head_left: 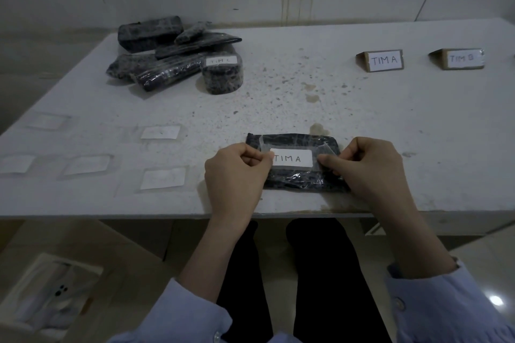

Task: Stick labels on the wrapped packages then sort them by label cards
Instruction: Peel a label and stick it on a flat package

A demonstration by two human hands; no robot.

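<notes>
A: On the worktop (pixel 278 86), at its near edge, what lies there?
B: The package (pixel 301 181), flat. The left hand (pixel 237 172) and right hand (pixel 370 170) each pinch an end of the label (pixel 291 158) on it.

A pale, speckled bench (pixel 278 86) carrying packages, labels and cards.

At the far left lies a heap of dark wrapped packages (pixel 156 36), some leaning on each other, with a round package (pixel 221 79) at its right end carrying a small TIM C label (pixel 221 60). Near the left front, several blank labels (pixel 163 177) lie flat and apart from one another (each a white slip under clear tape). A flat package (pixel 301 179) sits by the front edge with a TIM A label (pixel 291 158) over its top. Far right, the TIM A card (pixel 384 60) and the TIM B card (pixel 462 58) stand side by side, well apart. Brownish stains (pixel 312 93) mark the middle.
</notes>
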